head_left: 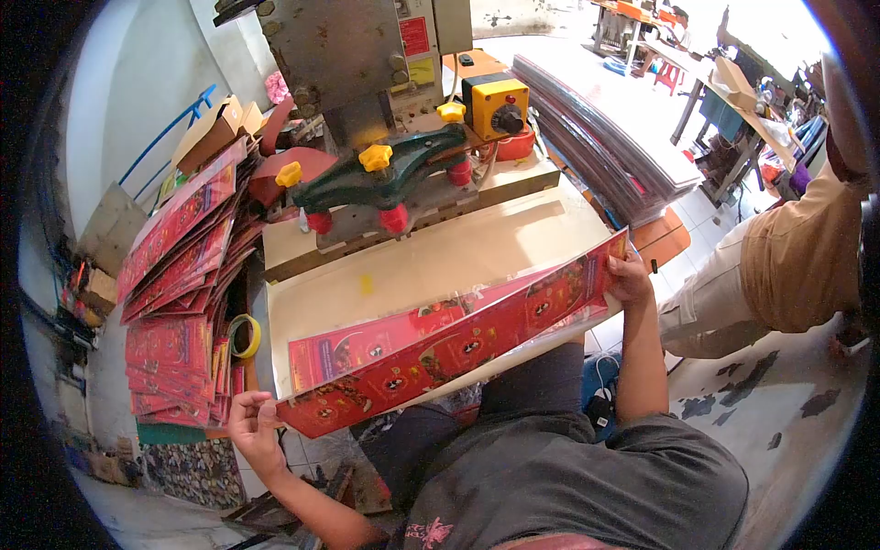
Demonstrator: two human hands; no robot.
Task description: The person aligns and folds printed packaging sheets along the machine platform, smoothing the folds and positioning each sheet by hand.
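1 red strip point(449, 350) slants over the board point(316, 298): my right hand point(631, 280) clamps its fingers on 1 end, my left hand point(255, 431) pinches the other. Holding seems the step; any move calls for keeping those 2 ends taut above the sheet point(337, 356).

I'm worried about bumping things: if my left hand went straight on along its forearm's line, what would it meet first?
Probably the lower pile of flat red printed sheets, up and left of your left hand, though depth is unclear.
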